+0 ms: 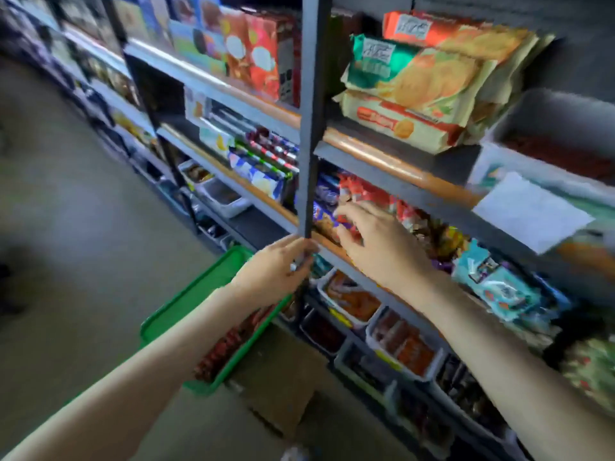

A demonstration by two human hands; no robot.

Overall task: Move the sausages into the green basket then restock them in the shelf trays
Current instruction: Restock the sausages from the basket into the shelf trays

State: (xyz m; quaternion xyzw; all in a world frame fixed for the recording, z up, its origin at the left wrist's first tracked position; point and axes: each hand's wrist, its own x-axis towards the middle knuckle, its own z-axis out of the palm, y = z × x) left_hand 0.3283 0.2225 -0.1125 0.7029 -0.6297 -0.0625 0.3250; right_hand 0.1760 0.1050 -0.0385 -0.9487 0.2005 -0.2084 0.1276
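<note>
Left hand (276, 267) up at the rack: its fingers were curled round the dark shelf post (307, 128) and gripped it low down, right where the post met the orange-edged shelf lip. At three o'clock of it, the right hand (376, 241) was in among the snack packets (362, 194) on that middle shelf, fingers spread narrow, tips on the red and blue wrappers. The blur was heavy there, so whether it pinched a packet or only touched could not be told.

The green basket (186, 311) sat at seven o'clock of the left hand, low by the foot of the rack, with the left forearm crossing over it. The sausages (226, 347) lay inside as a dark red heap along its near wall.

At five o'clock of the right hand, on the shelf below, the white shelf trays (367, 334) stood side by side with orange and brown goods in them, too smeared to name. Up at twelve o'clock, biscuit packs (416, 78) were stacked on the top shelf.
</note>
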